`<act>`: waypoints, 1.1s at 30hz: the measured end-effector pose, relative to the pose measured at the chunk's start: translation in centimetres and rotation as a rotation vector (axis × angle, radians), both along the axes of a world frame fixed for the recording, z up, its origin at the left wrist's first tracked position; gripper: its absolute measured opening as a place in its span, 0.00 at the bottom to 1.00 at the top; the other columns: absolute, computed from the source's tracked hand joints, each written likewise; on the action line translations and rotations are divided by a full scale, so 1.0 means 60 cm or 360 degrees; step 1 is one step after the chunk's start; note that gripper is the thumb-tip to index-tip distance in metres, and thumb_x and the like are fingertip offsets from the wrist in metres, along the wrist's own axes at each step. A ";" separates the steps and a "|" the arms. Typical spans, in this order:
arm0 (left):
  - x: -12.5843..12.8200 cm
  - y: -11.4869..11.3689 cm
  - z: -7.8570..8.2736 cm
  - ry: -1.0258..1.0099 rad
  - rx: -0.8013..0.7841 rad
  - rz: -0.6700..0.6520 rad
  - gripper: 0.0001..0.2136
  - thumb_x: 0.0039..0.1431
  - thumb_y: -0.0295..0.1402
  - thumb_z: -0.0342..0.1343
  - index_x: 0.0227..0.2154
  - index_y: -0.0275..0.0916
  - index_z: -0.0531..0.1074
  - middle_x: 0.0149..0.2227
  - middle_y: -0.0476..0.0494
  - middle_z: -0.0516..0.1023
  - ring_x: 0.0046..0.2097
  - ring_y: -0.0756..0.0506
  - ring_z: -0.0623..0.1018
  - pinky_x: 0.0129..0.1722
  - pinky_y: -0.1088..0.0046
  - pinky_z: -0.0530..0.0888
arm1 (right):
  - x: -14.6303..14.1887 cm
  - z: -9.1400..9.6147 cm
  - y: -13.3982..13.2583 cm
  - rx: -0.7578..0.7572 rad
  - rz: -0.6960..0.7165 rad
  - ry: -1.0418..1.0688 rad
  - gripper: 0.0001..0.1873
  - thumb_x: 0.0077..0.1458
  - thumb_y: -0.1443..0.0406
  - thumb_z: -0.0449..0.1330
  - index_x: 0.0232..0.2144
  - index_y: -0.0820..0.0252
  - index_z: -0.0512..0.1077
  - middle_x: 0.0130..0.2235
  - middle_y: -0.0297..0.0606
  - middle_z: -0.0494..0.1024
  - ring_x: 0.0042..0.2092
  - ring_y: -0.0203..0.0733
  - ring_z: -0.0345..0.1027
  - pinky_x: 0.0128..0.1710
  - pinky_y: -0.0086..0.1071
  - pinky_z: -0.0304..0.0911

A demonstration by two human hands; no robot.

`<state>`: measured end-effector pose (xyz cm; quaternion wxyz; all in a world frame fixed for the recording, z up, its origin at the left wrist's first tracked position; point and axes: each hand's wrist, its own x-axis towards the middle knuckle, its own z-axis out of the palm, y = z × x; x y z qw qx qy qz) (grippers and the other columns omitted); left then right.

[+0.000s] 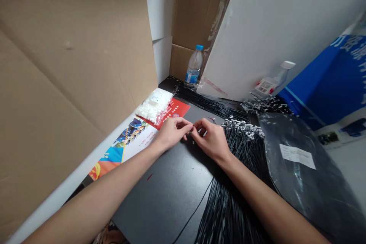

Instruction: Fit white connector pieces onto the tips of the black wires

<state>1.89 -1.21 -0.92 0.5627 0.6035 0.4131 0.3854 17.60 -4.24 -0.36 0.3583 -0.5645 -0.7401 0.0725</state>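
Both hands meet fingertip to fingertip over the black mat (166, 194): the left hand (171, 131) and the right hand (211, 139) are each pinched narrow on a tiny piece (193, 126) between them, too small to make out. Just beside the right hand, passing under its wrist, lies a bundle of black wires (237, 167) with white ends. Just beyond the left hand sits a bag of white parts (154, 105) on a red leaflet (177, 108), and well beyond both stands a water bottle (193, 66).
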 end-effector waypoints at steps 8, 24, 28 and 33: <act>-0.002 -0.001 0.003 0.0012 0.0255 0.0074 0.07 0.57 0.29 0.57 0.34 0.32 0.78 0.32 0.43 0.79 0.25 0.54 0.73 0.25 0.78 0.69 | 0.002 0.005 0.003 -0.0281 0.0077 0.0302 0.14 0.55 0.57 0.56 0.32 0.62 0.72 0.25 0.36 0.75 0.24 0.34 0.66 0.23 0.25 0.58; -0.022 -0.009 0.008 0.0649 0.0640 -0.0181 0.12 0.56 0.35 0.60 0.42 0.38 0.78 0.35 0.43 0.79 0.29 0.50 0.70 0.32 0.72 0.68 | 0.039 0.003 0.024 -0.0497 0.0002 0.0692 0.18 0.50 0.54 0.60 0.30 0.65 0.75 0.25 0.40 0.77 0.26 0.37 0.69 0.27 0.28 0.61; -0.025 -0.018 0.005 0.0880 0.0930 -0.0422 0.13 0.58 0.38 0.59 0.43 0.39 0.78 0.42 0.41 0.76 0.43 0.44 0.74 0.44 0.69 0.69 | 0.041 0.000 0.025 -0.0453 -0.0061 0.0602 0.16 0.50 0.55 0.59 0.31 0.64 0.76 0.25 0.38 0.77 0.26 0.36 0.68 0.27 0.28 0.60; -0.015 -0.022 0.006 0.0893 0.0855 -0.0466 0.05 0.59 0.33 0.58 0.34 0.39 0.78 0.40 0.42 0.76 0.44 0.44 0.74 0.45 0.69 0.68 | 0.036 -0.003 0.022 -0.0403 -0.0029 0.0566 0.15 0.50 0.56 0.59 0.30 0.64 0.76 0.24 0.38 0.76 0.25 0.34 0.65 0.25 0.27 0.57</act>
